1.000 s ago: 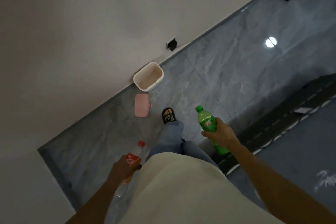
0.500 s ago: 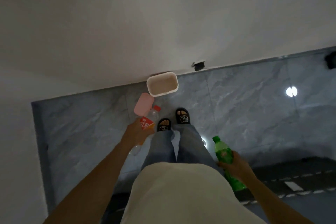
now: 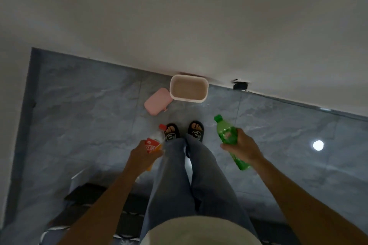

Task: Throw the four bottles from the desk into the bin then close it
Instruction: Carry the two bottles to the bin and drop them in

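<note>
While the person stands on the grey tiled floor (image 3: 278, 145) facing the wall (image 3: 179, 16), the head view looks straight down over both arms. Their left hand (image 3: 142, 154) is wrapped around a clear bottle (image 3: 154, 144) with a red cap and a red-and-orange label, held out over the floor just left of the left foot. Their right hand (image 3: 242, 148) is closed around the middle of a green bottle (image 3: 229, 139), its green cap tilted up and away toward the wall. Ahead of the black sandals (image 3: 196, 130), the bin (image 3: 189, 101) sits against the wall with its top open; its inside looks dim and I cannot tell whether anything lies in it. Its pink lid (image 3: 157, 101) lies flat on the floor just left of the bin, touching or nearly touching its corner. A small black plug (image 3: 241, 85) sits at the wall's base to the right of the bin.
</note>
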A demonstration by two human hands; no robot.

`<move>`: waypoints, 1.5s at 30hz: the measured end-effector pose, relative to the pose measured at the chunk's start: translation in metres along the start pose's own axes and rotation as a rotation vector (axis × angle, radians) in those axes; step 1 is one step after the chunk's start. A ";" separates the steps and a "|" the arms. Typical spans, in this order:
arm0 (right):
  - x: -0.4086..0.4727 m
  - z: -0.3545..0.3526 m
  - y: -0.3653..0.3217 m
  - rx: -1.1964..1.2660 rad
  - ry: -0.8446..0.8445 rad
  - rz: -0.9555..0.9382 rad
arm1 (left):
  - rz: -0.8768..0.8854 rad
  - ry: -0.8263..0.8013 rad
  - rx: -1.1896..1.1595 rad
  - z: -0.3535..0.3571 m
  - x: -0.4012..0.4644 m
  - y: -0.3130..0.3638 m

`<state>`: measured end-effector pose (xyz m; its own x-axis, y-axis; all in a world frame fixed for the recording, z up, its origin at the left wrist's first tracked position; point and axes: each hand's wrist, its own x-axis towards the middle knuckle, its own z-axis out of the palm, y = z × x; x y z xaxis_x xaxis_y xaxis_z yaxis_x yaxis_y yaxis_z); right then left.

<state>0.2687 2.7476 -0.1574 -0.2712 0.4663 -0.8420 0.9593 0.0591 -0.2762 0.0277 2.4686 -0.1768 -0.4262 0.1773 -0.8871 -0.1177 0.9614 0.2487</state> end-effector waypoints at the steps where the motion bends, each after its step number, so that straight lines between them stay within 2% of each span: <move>1: 0.018 -0.001 -0.011 -0.024 0.004 -0.047 | 0.010 0.011 -0.014 0.003 0.015 0.005; 9: 0.204 0.042 -0.083 -0.283 0.067 -0.281 | 0.118 0.115 -0.146 0.049 0.179 0.059; 15: 0.366 0.111 -0.101 -0.528 0.244 -0.466 | 0.278 0.177 -0.176 0.096 0.320 0.065; 20: 0.455 0.158 -0.104 -0.585 0.255 -0.555 | 0.366 0.275 -0.205 0.116 0.390 0.054; 23: 0.489 0.174 -0.096 -0.640 0.207 -0.530 | 0.428 0.289 -0.228 0.121 0.411 0.047; 28: 0.537 0.193 -0.081 -0.709 0.185 -0.466 | 0.513 0.328 -0.291 0.125 0.428 0.041; 32: 0.563 0.204 -0.076 -0.675 0.094 -0.408 | 0.548 0.321 -0.301 0.126 0.430 0.037; 36: 0.570 0.208 -0.072 -0.658 0.084 -0.397 | 0.545 0.309 -0.276 0.126 0.428 0.036; 41: 0.539 0.193 -0.062 -0.489 0.103 -0.436 | 0.516 0.260 -0.225 0.119 0.417 0.040; 45: 0.481 0.176 -0.048 -0.378 0.127 -0.481 | 0.572 0.247 -0.081 0.107 0.401 0.065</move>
<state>0.0781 2.8140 -0.6302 -0.6906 0.4097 -0.5960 0.6999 0.5862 -0.4080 -0.0550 2.6250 -0.5577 -0.6351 0.5961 -0.4912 0.1267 0.7077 0.6951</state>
